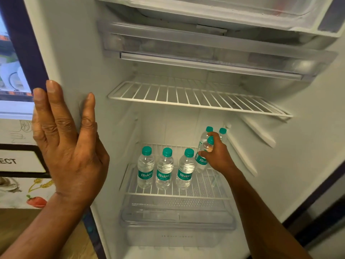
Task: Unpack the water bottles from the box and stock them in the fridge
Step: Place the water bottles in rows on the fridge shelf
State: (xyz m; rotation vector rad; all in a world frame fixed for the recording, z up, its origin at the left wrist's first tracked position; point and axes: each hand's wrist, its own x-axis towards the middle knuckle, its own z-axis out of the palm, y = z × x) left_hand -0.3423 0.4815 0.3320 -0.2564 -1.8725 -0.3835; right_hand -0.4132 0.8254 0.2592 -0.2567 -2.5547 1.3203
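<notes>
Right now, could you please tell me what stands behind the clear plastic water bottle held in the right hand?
A green-capped clear bottle and a second bottle stand behind it; the right hand and held bottle cover their lower parts.

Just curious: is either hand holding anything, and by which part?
The right hand grips a Bisleri water bottle around its upper body; the left hand holds nothing.

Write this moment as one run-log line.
left hand: rests on fridge edge | right hand: grips tilted bottle at lower shelf | standing: three front bottles, two rear bottles
</notes>
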